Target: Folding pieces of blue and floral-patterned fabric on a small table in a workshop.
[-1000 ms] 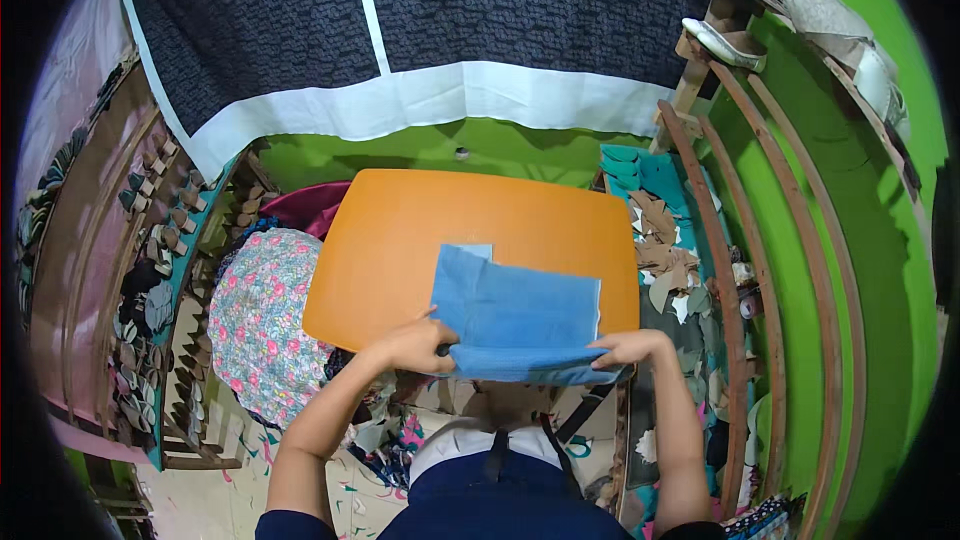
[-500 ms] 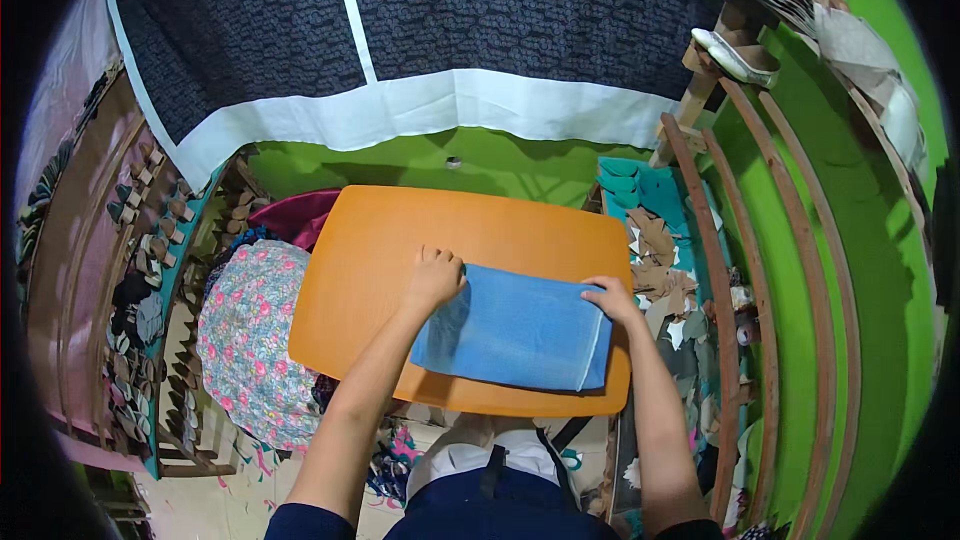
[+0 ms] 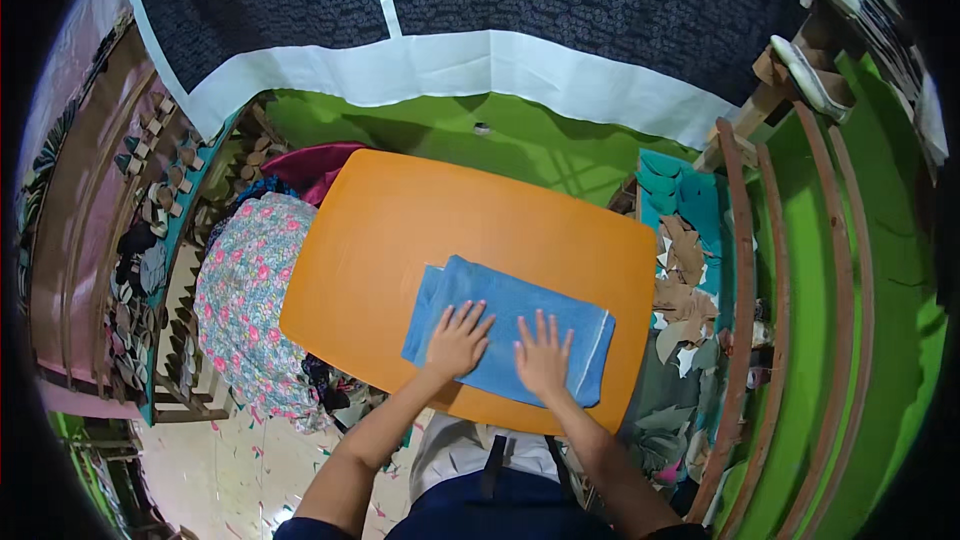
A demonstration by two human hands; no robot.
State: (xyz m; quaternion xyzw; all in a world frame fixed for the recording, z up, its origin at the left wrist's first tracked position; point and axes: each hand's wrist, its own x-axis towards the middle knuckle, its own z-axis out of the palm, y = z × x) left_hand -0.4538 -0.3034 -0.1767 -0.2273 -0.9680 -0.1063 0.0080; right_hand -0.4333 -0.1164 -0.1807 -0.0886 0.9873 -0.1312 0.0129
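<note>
A folded piece of blue denim (image 3: 505, 310) lies on the near part of the orange tabletop (image 3: 480, 205). Its layers do not quite line up at the left end, and a pale seam runs along the right end. On its left half my left hand (image 3: 458, 340) rests flat, fingers spread. My right hand (image 3: 543, 357) presses flat on the denim a little to the right, its fingers also stretched out. Neither hand grips anything.
A flowered fabric bundle (image 3: 255, 305) bulges against the table's left side. Racks with shoe parts (image 3: 150, 240) stand at the far left. Brown and green cut pieces (image 3: 685, 290) lie right of the table, beside wooden rails (image 3: 770, 340). A dark curtain (image 3: 560, 0) hangs behind.
Both hands have let go of the denim's edges and moved onto its top, closer together and flat. The left end's layers now show unevenly. The view has shifted and tilted slightly.
</note>
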